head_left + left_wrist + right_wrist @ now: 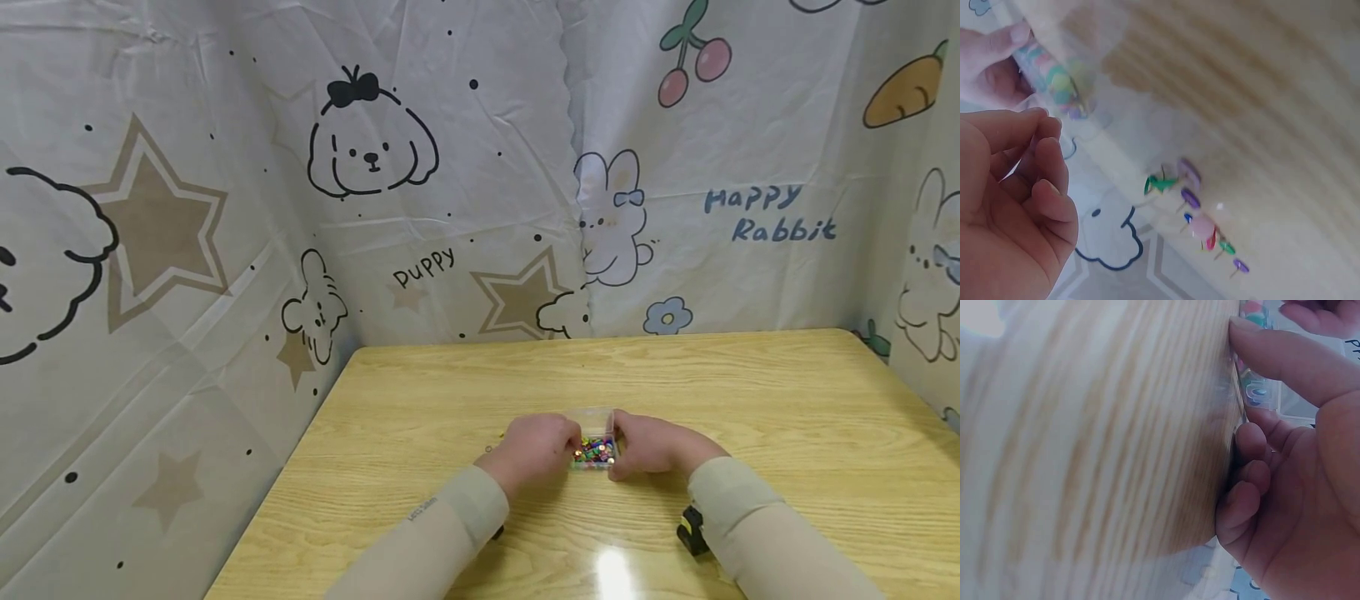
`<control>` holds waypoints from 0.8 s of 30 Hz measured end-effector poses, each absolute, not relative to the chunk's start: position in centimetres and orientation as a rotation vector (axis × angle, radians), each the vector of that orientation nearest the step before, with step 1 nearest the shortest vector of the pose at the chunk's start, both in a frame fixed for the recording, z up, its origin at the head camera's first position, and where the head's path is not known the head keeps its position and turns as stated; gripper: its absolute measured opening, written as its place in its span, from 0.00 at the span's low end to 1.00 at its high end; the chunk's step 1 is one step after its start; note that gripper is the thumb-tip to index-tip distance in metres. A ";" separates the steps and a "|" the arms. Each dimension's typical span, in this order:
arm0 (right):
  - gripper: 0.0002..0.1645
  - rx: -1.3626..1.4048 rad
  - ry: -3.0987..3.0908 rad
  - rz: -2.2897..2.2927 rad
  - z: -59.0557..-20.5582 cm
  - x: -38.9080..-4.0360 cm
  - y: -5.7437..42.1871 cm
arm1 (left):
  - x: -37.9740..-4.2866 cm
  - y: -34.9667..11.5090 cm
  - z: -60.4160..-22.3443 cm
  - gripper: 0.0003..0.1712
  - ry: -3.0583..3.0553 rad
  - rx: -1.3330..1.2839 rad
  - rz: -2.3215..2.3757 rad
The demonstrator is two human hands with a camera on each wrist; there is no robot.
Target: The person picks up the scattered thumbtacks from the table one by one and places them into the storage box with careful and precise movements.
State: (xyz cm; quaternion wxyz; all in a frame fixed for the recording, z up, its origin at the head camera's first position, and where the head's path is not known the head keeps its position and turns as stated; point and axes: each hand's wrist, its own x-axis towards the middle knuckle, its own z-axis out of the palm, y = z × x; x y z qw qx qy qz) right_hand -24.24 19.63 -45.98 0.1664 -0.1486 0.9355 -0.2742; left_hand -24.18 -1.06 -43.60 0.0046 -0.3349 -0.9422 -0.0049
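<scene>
Fingers of the right hand (647, 443) pinch the right end of a clear plastic box (593, 467), thumb opposed to fingertips; those of the left hand (538, 447) are bent with their tips drawn together at the box's left end, and whether they pinch anything I cannot tell. Inside the box, which sits upright on the table (405, 392), many-coloured thumbtacks (595, 450) lie heaped, and its transparent lid (591, 414) stands raised along the far side. Loose thumbtacks (1202, 227), among them green, purple and pink ones, lie in a straggling row on the table, seen in the left wrist view. Past the box, wood runs on to the table's back edge, near the printed curtain (465, 150); wide stretches of tabletop also show left and right of the hands.
</scene>
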 end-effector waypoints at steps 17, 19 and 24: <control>0.33 -0.454 2.659 -0.807 -45.6 -24.0 19.6 | -26.2 -4.6 -43.4 0.09 -3.009 -0.909 0.035; 0.33 -0.455 2.660 -0.808 -45.6 -24.0 19.6 | -26.4 -5.0 -43.3 0.09 -3.029 -0.883 0.024; 0.33 -0.452 2.665 -0.795 -45.7 -24.0 19.7 | -26.8 -6.0 -43.0 0.08 -3.068 -0.840 -0.011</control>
